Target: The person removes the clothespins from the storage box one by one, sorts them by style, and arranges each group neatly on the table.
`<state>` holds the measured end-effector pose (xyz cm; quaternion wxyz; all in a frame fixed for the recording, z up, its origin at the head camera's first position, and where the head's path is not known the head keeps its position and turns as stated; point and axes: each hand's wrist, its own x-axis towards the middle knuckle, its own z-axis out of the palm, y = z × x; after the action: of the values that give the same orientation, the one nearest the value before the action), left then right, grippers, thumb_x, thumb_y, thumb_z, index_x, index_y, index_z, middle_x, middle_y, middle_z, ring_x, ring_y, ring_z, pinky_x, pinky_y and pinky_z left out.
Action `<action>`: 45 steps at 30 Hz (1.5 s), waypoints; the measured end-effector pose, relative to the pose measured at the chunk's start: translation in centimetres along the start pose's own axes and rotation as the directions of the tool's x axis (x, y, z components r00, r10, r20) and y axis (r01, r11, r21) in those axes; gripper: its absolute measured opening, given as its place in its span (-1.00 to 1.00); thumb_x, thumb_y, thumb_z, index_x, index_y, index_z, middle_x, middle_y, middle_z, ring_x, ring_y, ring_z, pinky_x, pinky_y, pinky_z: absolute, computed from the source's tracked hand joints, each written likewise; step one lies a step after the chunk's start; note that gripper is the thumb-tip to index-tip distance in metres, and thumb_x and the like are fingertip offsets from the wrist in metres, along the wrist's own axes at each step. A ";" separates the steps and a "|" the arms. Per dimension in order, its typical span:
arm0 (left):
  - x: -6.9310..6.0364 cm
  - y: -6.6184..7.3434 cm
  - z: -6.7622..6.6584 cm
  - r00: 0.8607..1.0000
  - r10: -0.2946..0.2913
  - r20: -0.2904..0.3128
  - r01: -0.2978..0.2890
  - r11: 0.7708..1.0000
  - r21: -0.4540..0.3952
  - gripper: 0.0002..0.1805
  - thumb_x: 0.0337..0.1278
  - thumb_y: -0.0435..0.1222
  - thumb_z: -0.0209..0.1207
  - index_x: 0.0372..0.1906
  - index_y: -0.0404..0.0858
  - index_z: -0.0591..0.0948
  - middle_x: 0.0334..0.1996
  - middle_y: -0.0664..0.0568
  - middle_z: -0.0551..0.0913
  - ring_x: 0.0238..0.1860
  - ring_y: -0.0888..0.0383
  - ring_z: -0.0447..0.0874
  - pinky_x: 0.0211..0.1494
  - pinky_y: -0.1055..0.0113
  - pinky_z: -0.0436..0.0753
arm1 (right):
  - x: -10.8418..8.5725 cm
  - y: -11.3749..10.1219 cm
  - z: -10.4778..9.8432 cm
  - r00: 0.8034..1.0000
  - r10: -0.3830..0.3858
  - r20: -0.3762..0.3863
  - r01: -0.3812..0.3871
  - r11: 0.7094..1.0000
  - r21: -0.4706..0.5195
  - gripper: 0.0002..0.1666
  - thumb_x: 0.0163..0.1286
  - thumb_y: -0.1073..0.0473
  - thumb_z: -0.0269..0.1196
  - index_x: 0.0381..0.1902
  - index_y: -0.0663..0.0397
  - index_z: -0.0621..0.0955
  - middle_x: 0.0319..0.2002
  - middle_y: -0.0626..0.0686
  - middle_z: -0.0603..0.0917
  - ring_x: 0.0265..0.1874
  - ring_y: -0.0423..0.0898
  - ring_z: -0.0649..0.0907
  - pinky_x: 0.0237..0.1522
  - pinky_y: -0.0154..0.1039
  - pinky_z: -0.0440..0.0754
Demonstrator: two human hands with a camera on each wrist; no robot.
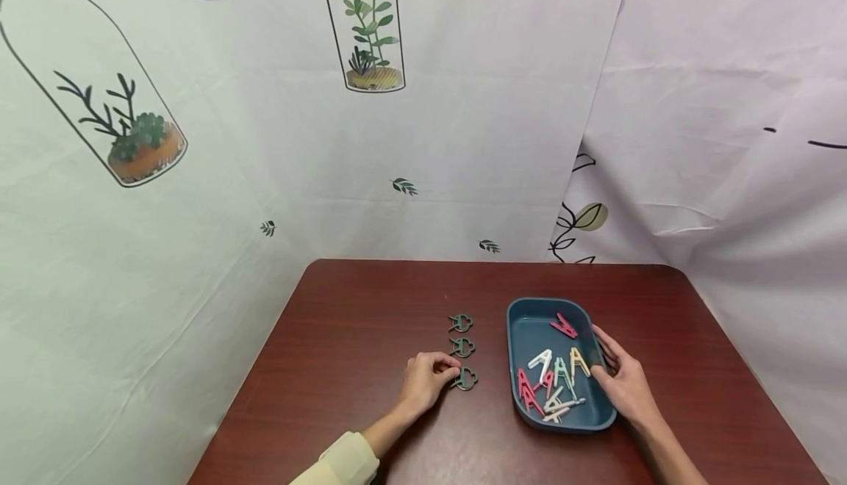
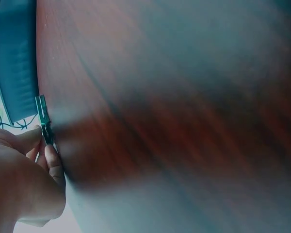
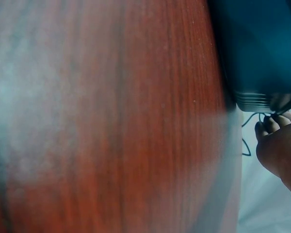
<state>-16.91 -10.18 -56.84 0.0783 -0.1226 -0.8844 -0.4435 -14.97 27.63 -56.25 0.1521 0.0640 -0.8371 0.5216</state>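
Observation:
In the head view, three dark green clips with rounded loops lie in a column on the brown table (image 1: 344, 309): a far clip (image 1: 461, 322), a middle clip (image 1: 463, 347) and a near clip (image 1: 467, 378). My left hand (image 1: 426, 381) pinches the near clip's left end between thumb and fingertips; the left wrist view shows this green clip (image 2: 41, 110) edge-on. To the right stands a blue plastic bin (image 1: 539, 307). My right hand (image 1: 625, 386) grips its right wall, thumb at the rim and fingers along the outside.
Several clothespins lie in the bin: a pink one (image 1: 565, 325) at the far end, a white one (image 1: 541, 361), a yellow one (image 1: 579, 361), a mint one (image 1: 562, 372) and others in a nearer heap. A white printed cloth (image 1: 463, 162) hangs behind the table.

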 end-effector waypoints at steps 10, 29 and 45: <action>1.1 0.1 -0.5 0.995 -0.024 -0.100 0.018 0.998 -0.060 -0.97 0.22 -0.31 0.49 -0.27 -0.16 0.85 -0.45 0.22 0.81 -0.48 0.38 0.70 -0.34 0.41 0.63 | -0.2 -0.4 -0.1 1.000 0.002 0.014 -0.002 1.000 0.010 -0.14 0.29 0.62 0.24 0.56 0.31 0.37 0.40 0.46 0.48 0.20 -0.57 0.48 0.02 -0.68 0.46; 7.5 7.7 -0.3 0.984 -0.143 -0.109 0.069 0.859 -0.508 -0.61 0.52 -0.32 0.26 0.34 -0.27 0.64 0.22 -0.09 0.73 0.25 -0.01 0.71 0.30 0.27 0.62 | -0.2 -0.3 -0.1 1.000 0.017 0.012 -0.017 1.000 -0.001 -0.14 0.30 0.60 0.22 0.57 0.29 0.37 0.41 0.43 0.50 0.16 -0.58 0.49 0.00 -0.67 0.46; 10.7 14.0 8.2 0.946 -0.313 -0.081 0.129 0.596 -0.793 -0.53 0.40 -0.36 0.36 0.33 -0.38 0.61 0.18 -0.12 0.74 0.26 -0.06 0.70 0.30 0.16 0.64 | -0.1 -0.4 -0.2 1.000 0.027 0.007 -0.027 1.000 -0.007 -0.14 0.30 0.60 0.26 0.57 0.28 0.38 0.40 0.42 0.51 0.19 -0.51 0.51 0.00 -0.67 0.46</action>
<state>-23.41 6.02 -48.33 0.0552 0.0148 -0.5999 -0.7980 -14.76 27.57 -55.86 0.1423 0.0542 -0.8401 0.5206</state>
